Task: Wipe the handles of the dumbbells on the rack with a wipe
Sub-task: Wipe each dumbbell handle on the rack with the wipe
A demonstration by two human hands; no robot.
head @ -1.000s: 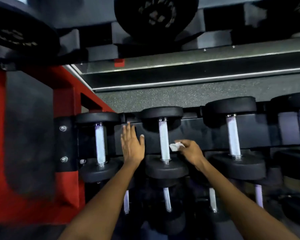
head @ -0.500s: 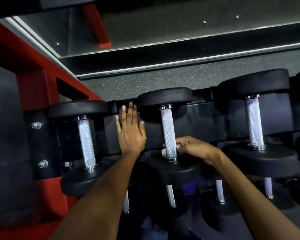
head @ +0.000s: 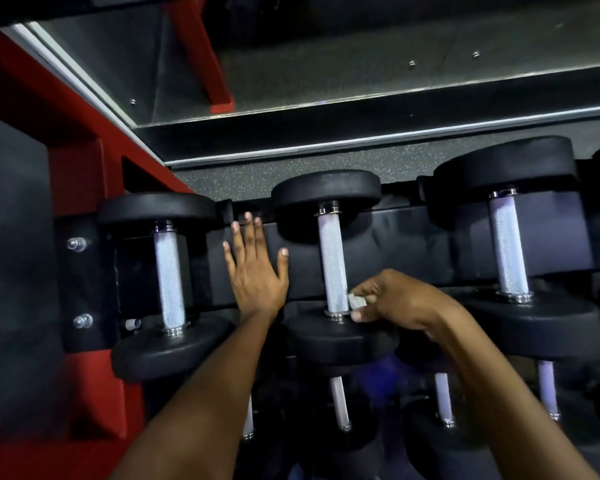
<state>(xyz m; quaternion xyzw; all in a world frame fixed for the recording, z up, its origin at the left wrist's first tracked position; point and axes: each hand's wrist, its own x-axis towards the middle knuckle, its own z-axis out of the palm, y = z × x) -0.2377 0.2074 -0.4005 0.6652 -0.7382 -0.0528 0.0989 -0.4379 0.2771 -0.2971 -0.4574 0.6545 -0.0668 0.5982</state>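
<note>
- The rack runs across the frame from 9 o'clock to 3 o'clock: a black padded shelf bolted at its 9 o'clock end to a red frame.
- Three dumbbells lie on the shelf, handles pointing from 12 to 6 o'clock, with black round heads at each end. The left dumbbell sits toward 9 o'clock, the middle dumbbell near the centre, the right dumbbell toward 3 o'clock.
- More dumbbell handles show on a lower tier toward 6 o'clock, dim and partly hidden by the forearms.
- A speckled grey floor shows beyond the shelf toward 12 o'clock.
- The left hand lies flat on the shelf padding between the left and middle dumbbells, fingers straight and spread, grasping nothing.
- The right hand is at the 6 o'clock end of the middle dumbbell's handle, on its 3 o'clock side, fingers curled and pinching the wipe.
- The wipe is a small pale wad between thumb and fingertips, touching the knurled handle just above the collar of the near head.
</note>
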